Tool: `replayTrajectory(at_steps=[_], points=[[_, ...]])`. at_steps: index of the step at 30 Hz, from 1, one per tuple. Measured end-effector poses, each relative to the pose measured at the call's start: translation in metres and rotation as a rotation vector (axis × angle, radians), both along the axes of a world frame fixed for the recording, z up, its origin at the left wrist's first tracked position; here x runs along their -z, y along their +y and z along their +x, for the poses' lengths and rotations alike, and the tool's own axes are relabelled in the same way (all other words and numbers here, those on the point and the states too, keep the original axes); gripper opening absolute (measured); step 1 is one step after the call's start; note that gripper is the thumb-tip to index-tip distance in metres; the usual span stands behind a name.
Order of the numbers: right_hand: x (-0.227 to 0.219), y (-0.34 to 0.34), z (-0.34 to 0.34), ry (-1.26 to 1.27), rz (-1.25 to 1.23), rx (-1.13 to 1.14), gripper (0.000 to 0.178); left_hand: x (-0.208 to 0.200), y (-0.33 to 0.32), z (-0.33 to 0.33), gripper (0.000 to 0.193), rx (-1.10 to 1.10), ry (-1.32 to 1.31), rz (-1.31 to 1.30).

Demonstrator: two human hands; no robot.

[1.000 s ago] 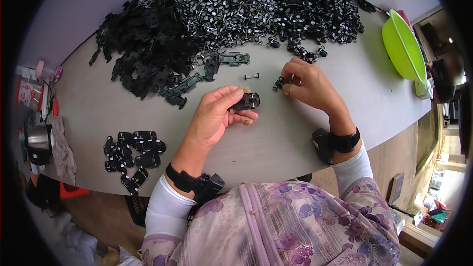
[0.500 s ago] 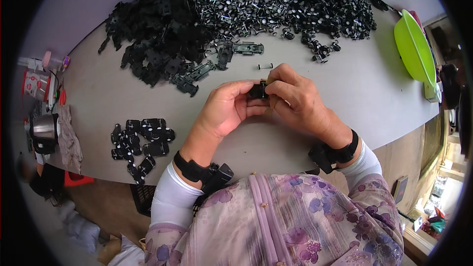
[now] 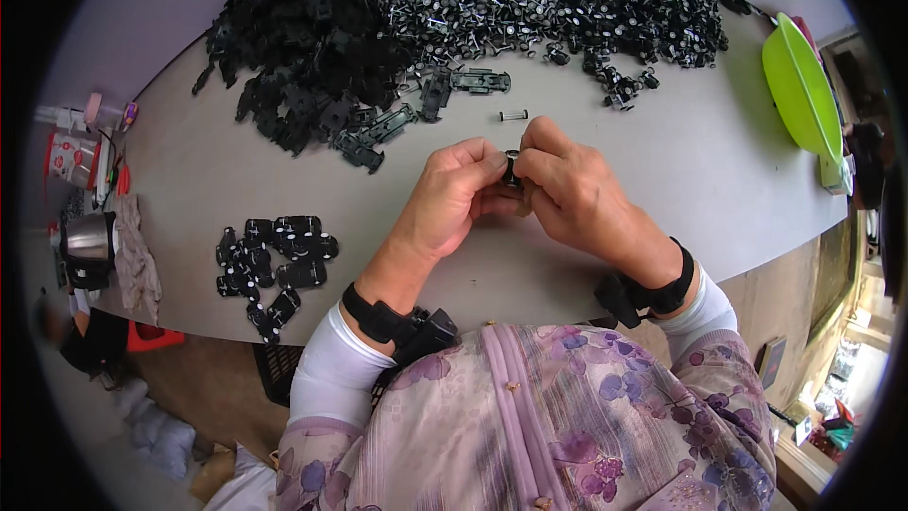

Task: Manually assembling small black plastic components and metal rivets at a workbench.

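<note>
Left grip (image 3: 456,187) and right grip (image 3: 572,182) pinch a compact black plastic chassis (image 3: 513,168).

a head-worn fisheye camera looks down from close above the table (image 3: 709,170).

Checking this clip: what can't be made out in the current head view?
- Small black part between left hand and right hand: mostly covered by fingers, head view.
- Wheel-and-axle heap: far side cut off by the upper edge, head view.
- Dark heap: single pieces overlap, too small to count, head view.
</note>
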State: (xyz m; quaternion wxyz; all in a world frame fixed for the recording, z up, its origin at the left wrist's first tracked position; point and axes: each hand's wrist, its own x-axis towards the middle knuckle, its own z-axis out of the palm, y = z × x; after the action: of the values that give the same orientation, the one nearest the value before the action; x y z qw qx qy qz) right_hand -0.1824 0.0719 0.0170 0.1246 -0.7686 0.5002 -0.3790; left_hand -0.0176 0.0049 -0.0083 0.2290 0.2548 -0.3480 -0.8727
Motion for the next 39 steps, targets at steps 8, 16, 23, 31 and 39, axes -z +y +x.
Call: replayTrajectory(at_steps=[8, 16, 23, 31, 39], points=[[0.007, 0.007, 0.017, -0.168, 0.044, -0.099, 0.016, -0.009, 0.018, 0.019, 0.026, -0.099, -0.167, -0.199], [0.020, -0.037, -0.018, 0.104, 0.091, 0.297, 0.014, -0.017, 0.031, 0.095, 0.028, -0.376, -0.592, -0.438], [0.033, -0.046, -0.019, 0.256, 0.077, 0.167, 0.012, -0.057, 0.017, 0.151, 0.034, -0.456, -1.459, -1.397], [0.024, -0.035, -0.021, 0.190, 0.167, 0.124, 0.009, -0.021, -0.043, 0.069, 0.042, -0.323, -1.502, -1.272], [0.025, -0.023, -0.037, 0.157, 0.149, 0.164, 0.015, -0.010, -0.038, 0.074, 0.064, -0.550, -1.228, -1.132]])
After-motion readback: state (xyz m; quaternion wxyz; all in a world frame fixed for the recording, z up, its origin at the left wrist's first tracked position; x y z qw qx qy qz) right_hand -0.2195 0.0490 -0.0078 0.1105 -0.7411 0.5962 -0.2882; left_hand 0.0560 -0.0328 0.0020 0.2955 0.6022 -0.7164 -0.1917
